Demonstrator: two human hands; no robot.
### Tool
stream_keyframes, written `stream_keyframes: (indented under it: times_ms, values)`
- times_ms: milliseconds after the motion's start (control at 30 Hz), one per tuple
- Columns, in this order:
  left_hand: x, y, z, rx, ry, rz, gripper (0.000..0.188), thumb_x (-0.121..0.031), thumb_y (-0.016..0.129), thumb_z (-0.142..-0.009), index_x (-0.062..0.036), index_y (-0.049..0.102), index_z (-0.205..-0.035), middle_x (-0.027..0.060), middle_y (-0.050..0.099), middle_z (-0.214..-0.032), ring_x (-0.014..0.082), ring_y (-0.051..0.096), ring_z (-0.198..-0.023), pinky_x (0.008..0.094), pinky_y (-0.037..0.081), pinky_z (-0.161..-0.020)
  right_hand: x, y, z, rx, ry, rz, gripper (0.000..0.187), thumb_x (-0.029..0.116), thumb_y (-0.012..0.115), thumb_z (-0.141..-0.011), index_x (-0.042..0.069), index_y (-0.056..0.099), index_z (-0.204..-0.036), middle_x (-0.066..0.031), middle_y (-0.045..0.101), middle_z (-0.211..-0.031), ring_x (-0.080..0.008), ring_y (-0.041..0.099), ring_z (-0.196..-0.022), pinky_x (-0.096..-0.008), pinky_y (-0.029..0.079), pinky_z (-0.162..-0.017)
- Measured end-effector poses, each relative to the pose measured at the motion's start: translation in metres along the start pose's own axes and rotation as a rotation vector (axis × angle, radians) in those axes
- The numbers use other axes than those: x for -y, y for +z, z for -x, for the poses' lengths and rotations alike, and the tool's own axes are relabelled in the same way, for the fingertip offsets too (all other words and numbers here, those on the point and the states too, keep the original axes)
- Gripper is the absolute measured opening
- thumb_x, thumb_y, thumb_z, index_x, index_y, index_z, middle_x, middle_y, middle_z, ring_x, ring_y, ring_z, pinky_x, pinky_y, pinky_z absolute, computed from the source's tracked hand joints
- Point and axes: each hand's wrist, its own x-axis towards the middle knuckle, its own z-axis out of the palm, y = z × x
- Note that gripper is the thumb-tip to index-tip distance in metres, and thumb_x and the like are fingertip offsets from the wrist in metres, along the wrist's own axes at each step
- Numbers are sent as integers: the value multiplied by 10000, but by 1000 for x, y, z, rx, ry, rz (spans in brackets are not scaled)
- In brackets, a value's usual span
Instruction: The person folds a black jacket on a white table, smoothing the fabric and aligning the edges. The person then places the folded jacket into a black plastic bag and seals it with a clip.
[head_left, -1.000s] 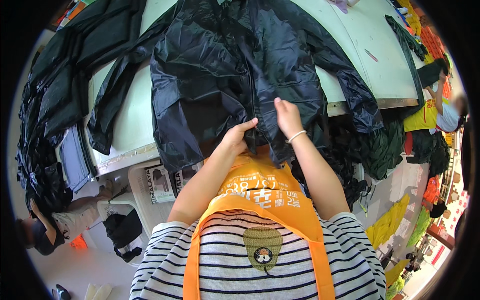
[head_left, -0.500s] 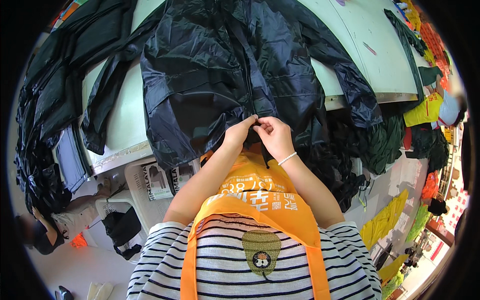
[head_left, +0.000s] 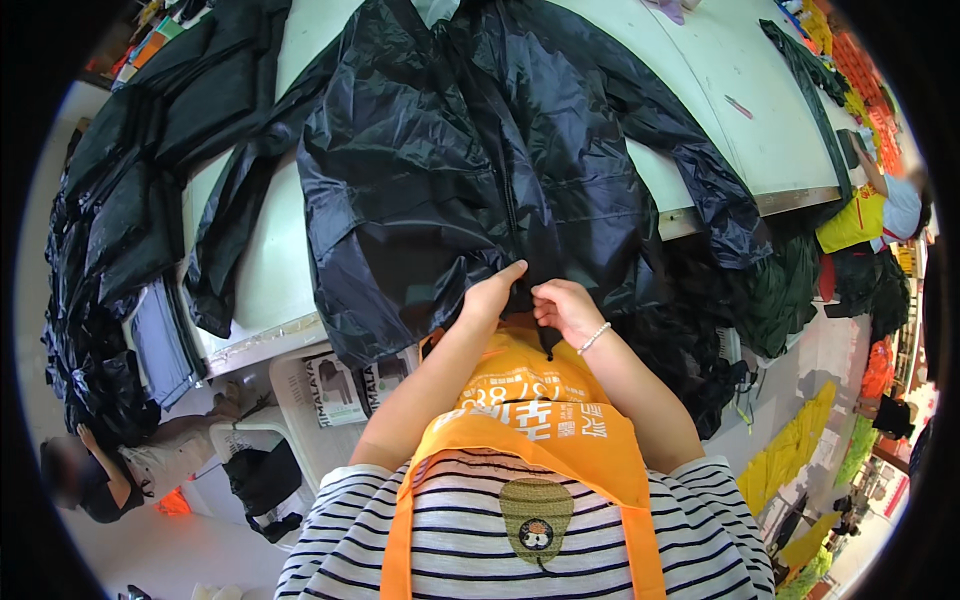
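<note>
A shiny dark navy jacket lies spread on the white table, its hem hanging over the near edge. Its front zip runs down the middle toward my hands. My left hand is closed on the hem just left of the zip's lower end, thumb on top and the other fingers mostly hidden. My right hand, with a beaded bracelet, pinches the front edge at the hem, fingers curled. A small gap lies between the two hands. What sits between the right fingertips is too small to make out.
Folded black garments are stacked on the table at the left. More dark garments hang below its edge at the right. A white crate stands underneath. Co-workers are at both sides: one person left, another person right.
My hands were together at the zip's lower end; now they are apart, the right one moved lower and rightward. The whole view has shifted slightly.
</note>
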Motion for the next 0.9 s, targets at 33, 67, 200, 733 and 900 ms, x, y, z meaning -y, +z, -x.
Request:
stream_keyframes:
  times_ms: [33, 67, 200, 733, 900]
  values:
    - [1, -2, -1, -4, -3, 3, 274, -323, 746, -752, -68, 644, -753, 35, 621, -693, 152, 570, -544, 288, 422, -448, -1, 2, 3, 9, 86, -55, 101, 133, 617, -836, 32, 618, -839, -69, 620, -756, -182, 640, -655, -270, 527, -587]
    - [3, -5, -10, 9, -41, -72, 277, -320, 751, -750, -65, 644, -753, 43, 629, -705, 161, 577, -552, 299, 439, -461, 0, 4, 4, 25, 109, -60, 104, 121, 604, -842, 19, 616, -853, -88, 632, -786, -198, 652, -687, -283, 540, -624]
    - [12, -11, -23, -19, -42, -114, 303, -330, 745, -762, -43, 656, -802, 46, 636, -724, 159, 580, -558, 283, 457, -483, -1, 4, -6, 47, 113, -80, 104, 66, 569, -842, -22, 612, -878, -152, 660, -899, -254, 675, -825, -318, 554, -757]
    - [13, -35, -13, 357, 44, 306, 267, -211, 568, -928, -56, 622, -1140, 55, 636, -1066, 169, 584, -980, 306, 440, -910, -23, 23, -13, 20, -84, -350, 52, 78, 663, -802, 31, 645, -815, -56, 654, -785, -146, 614, -723, -250, 490, -700]
    - [14, -33, -9, 327, 27, 297, 272, -205, 588, -916, -46, 628, -1132, 54, 636, -1080, 160, 585, -979, 296, 439, -908, -23, 31, -9, -28, -158, -351, 67, 88, 689, -794, 33, 651, -798, -49, 649, -768, -125, 595, -703, -235, 474, -693]
